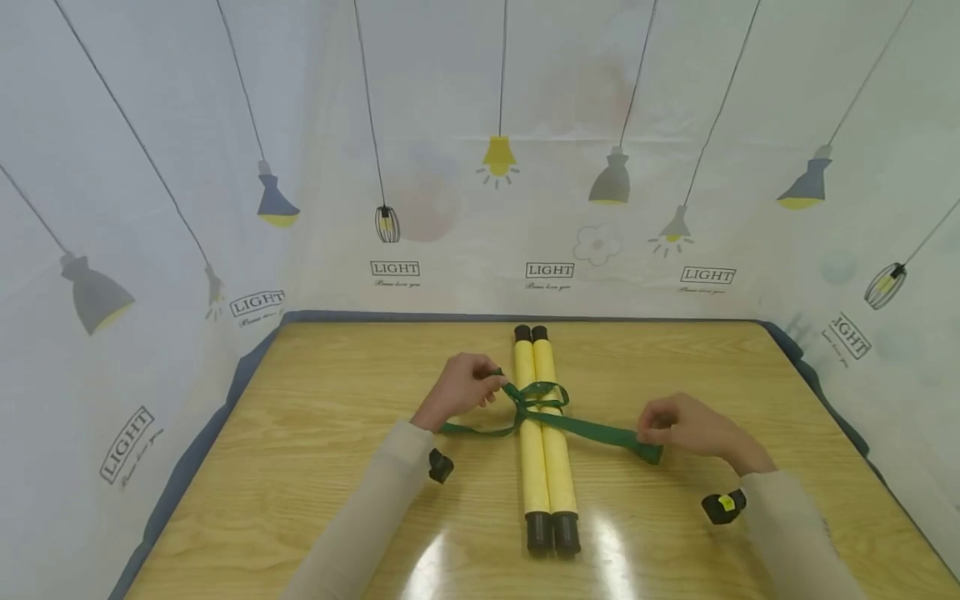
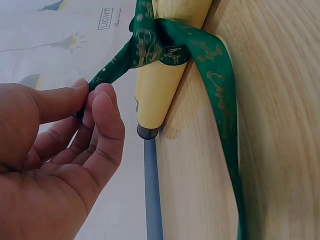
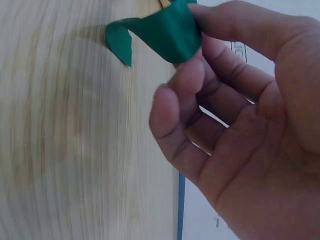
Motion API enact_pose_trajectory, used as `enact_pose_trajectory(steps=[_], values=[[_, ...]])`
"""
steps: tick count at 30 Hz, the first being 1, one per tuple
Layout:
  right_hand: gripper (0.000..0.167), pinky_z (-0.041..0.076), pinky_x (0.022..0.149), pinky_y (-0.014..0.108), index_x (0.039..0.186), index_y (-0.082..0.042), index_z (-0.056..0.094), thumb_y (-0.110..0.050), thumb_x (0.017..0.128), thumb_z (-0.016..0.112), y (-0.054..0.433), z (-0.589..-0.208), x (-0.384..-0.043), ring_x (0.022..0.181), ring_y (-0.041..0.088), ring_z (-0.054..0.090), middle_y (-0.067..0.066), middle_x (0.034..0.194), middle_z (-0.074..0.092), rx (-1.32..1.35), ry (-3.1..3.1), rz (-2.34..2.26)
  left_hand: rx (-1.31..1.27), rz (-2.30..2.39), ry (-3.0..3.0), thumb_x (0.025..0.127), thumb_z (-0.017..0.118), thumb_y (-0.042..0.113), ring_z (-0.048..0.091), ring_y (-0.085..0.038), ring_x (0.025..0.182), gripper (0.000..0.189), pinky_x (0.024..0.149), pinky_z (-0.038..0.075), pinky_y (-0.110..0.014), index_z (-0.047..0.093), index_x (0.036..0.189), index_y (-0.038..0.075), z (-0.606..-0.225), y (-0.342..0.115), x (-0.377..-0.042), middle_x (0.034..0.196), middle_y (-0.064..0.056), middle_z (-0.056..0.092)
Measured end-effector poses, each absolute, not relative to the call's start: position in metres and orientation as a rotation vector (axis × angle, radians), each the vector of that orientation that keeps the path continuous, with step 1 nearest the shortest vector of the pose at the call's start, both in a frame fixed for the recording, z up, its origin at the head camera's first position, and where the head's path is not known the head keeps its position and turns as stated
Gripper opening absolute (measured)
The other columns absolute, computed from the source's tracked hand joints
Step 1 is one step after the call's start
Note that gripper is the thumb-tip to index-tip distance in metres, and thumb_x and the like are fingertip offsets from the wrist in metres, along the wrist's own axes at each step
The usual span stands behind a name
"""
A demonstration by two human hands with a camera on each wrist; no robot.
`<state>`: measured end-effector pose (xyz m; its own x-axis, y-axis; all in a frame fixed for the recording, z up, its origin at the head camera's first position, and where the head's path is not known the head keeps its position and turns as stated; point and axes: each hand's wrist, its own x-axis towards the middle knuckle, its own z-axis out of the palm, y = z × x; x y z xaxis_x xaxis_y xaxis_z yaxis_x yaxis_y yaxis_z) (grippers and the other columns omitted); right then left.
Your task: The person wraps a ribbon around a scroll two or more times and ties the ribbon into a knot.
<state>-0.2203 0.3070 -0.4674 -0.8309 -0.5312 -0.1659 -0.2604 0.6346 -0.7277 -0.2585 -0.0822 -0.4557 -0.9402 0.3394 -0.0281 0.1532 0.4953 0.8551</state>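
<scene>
Two yellow rods (image 1: 545, 471) with black end caps lie side by side on the wooden table. A green ribbon (image 1: 592, 429) with gold print goes around them and is knotted on top, with a loop lying to the right of the knot. Just left of the rods, my left hand (image 1: 463, 387) pinches one part of the ribbon (image 2: 112, 67) between thumb and fingers. Another length of ribbon hangs loose below that hand. Out to the right, my right hand (image 1: 690, 427) pinches the ribbon (image 3: 172, 35) near its other end, and a short tail curls beyond the fingers.
The wooden table (image 1: 337, 400) has a dark blue edge along its back and sides. Behind it hangs a white sheet (image 1: 450, 92) printed with lamps. Small black wrist devices (image 1: 723, 506) sit beneath both sleeves.
</scene>
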Motion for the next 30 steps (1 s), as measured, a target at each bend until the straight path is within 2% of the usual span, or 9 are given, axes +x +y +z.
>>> enact_pose_trajectory(steps=[10,16,21,24,30], values=[[0.013,0.046,0.067,0.024,0.095,-0.009,0.071,-0.02,0.1,0.067,0.341,-0.472,-0.213,0.076,0.005,0.054,0.001,0.091,0.069,-0.598,2.439,-1.023,0.409,1.462,2.532,0.102,0.065,0.02,0.072,-0.036,0.083,0.016,0.07,0.061,-0.042,0.073,0.104,0.006,-0.467,-0.086,-0.265,0.093,-0.02,0.072],[0.015,0.049,0.063,0.025,0.097,-0.007,0.07,-0.021,0.1,0.067,0.352,-0.479,-0.21,0.072,0.007,0.055,0.004,0.091,0.067,-0.49,2.383,-1.033,0.363,1.478,2.514,0.103,0.064,0.02,0.072,-0.036,0.085,0.016,0.071,0.061,-0.043,0.071,0.106,0.006,-0.468,-0.086,-0.265,0.098,-0.023,0.072],[0.014,0.045,0.06,0.024,0.095,-0.008,0.07,-0.021,0.099,0.068,0.356,-0.48,-0.208,0.067,0.006,0.051,0.001,0.086,0.063,-0.477,2.399,-0.982,0.281,1.516,2.494,0.102,0.065,0.018,0.07,-0.029,0.079,0.015,0.064,0.058,-0.033,0.071,0.102,0.005,-0.472,-0.086,-0.265,0.101,-0.025,0.071],[0.014,0.047,0.059,0.026,0.094,-0.007,0.07,-0.02,0.099,0.068,0.356,-0.478,-0.207,0.066,0.008,0.052,0.001,0.085,0.064,-0.467,2.392,-0.971,0.247,1.525,2.479,0.102,0.065,0.018,0.071,-0.025,0.077,0.015,0.063,0.057,-0.03,0.071,0.102,0.004,-0.475,-0.086,-0.265,0.102,-0.024,0.071],[0.014,0.048,0.065,0.027,0.099,-0.008,0.072,-0.021,0.099,0.068,0.346,-0.469,-0.209,0.074,0.012,0.057,0.002,0.089,0.069,-0.438,2.45,-0.924,0.23,1.458,2.554,0.102,0.066,0.026,0.071,-0.027,0.089,0.022,0.069,0.056,-0.031,0.07,0.112,0.006,-0.476,-0.087,-0.264,0.108,-0.014,0.069]])
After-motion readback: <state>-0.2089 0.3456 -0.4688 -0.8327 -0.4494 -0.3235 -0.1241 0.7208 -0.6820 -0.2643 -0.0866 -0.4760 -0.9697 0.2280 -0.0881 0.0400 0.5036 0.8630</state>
